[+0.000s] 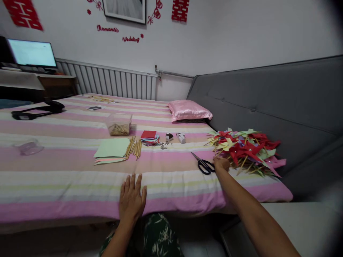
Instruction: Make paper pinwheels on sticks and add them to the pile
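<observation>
My left hand lies flat on the front edge of the striped bedsheet, fingers stretched out, holding nothing. Over at the right, my right hand is at the near left side of a heap of colourful paper pinwheels on sticks. Its fingers look curled together, and whatever they may hold is hidden. Black-handled scissors lie just left of that hand, blades pointing away. Beyond my left hand are a stack of pale green paper sheets, loose wooden sticks and a stack of small coloured paper squares.
A clear plastic box of thin sticks stands behind the paper. Two small boxes and tiny metal pieces lie mid-bed. A pink pillow rests near the grey headboard. At left are a clear lid and a black strap-like object.
</observation>
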`<state>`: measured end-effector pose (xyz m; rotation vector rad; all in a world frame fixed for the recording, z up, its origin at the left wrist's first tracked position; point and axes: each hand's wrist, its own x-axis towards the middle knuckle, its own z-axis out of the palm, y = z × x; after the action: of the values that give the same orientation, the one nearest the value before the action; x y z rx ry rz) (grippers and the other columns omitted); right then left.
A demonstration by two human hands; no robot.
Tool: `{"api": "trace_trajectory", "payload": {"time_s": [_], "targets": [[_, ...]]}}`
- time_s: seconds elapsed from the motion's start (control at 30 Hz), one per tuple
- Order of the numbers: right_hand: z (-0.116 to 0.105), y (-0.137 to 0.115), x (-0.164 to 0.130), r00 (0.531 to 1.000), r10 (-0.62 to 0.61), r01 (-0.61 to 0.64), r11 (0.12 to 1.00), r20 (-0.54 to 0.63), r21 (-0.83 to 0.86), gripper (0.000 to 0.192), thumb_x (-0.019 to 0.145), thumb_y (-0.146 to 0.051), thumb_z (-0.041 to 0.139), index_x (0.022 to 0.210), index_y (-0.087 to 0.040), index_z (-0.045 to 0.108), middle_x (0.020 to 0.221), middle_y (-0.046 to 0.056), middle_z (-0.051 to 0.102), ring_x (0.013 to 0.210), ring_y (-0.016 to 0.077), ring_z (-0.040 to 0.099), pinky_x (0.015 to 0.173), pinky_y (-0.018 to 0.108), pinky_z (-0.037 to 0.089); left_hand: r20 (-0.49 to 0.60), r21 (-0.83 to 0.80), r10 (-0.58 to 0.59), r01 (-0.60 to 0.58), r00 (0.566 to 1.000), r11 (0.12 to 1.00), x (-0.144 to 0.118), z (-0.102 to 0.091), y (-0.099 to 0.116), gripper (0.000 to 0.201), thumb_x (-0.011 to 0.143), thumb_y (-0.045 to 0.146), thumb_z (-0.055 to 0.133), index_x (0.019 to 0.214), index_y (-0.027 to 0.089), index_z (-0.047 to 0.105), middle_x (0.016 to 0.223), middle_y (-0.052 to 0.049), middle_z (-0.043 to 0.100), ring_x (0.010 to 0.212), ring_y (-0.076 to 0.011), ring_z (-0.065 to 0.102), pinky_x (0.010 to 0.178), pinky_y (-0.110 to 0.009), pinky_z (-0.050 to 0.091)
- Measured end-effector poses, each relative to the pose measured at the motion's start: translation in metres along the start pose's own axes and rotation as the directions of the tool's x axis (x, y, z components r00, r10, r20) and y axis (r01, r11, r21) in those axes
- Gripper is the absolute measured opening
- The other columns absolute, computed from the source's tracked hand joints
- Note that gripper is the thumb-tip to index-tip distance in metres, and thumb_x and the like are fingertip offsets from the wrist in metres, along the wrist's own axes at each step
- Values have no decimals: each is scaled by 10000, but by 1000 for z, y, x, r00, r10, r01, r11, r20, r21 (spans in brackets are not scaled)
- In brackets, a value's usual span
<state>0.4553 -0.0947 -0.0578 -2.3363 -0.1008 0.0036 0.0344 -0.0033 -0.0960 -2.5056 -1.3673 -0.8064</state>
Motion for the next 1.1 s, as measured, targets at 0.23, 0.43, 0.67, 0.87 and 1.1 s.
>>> {"api": "trace_trajectory", "payload": {"time_s": [0.23, 0.43, 0.67, 0.87, 1.1], "targets": [[-3, -4, -1, 978, 196, -190, 979, 76, -77, 269, 891, -311, 527, 1116, -166, 560, 1153, 87, 571, 972, 192, 587, 826, 387, 499, -10, -26, -6, 6, 1000, 1000, -2, -1, 1, 526, 846, 342, 425, 1326, 130, 467, 1389, -169, 446, 1325, -323, 311, 1074, -482, 216], [-2, -10, -5, 967, 248, -241, 966, 61, -99, 285, 889, -310, 531, 1133, -164, 549, 1162, 87, 565, 979, 198, 585, 827, 396, 499, -7, 11, 8, -8, 1000, 1000, -1, -3, 2, 521, 850, 340, 410, 1319, 122, 476, 1376, -174, 460, 1315, -330, 325, 1069, -481, 227], [-4, -13, -9, 962, 270, -264, 959, 46, -102, 296, 886, -305, 538, 1143, -159, 542, 1167, 87, 562, 987, 204, 583, 828, 404, 498, -4, 12, 8, -8, 1000, 1000, -2, -3, 1, 522, 852, 339, 410, 1324, 123, 468, 1385, -174, 448, 1316, -327, 324, 1066, -484, 230], [-3, -13, -10, 958, 283, -277, 954, 45, -114, 302, 882, -302, 544, 1147, -157, 540, 1165, 89, 561, 988, 206, 584, 825, 400, 500, 3, 19, -1, 1, 1000, 1000, -2, -4, 2, 519, 858, 336, 410, 1335, 137, 452, 1395, -160, 440, 1325, -317, 311, 1070, -479, 225], [-5, -12, -15, 979, 182, -174, 981, 89, -92, 282, 892, -312, 526, 1136, -171, 548, 1167, 83, 563, 985, 199, 582, 830, 400, 497, 14, 21, -8, 7, 1000, 1000, -1, -3, 3, 520, 849, 345, 415, 1324, 142, 467, 1389, -155, 450, 1329, -307, 308, 1073, -474, 222]]}}
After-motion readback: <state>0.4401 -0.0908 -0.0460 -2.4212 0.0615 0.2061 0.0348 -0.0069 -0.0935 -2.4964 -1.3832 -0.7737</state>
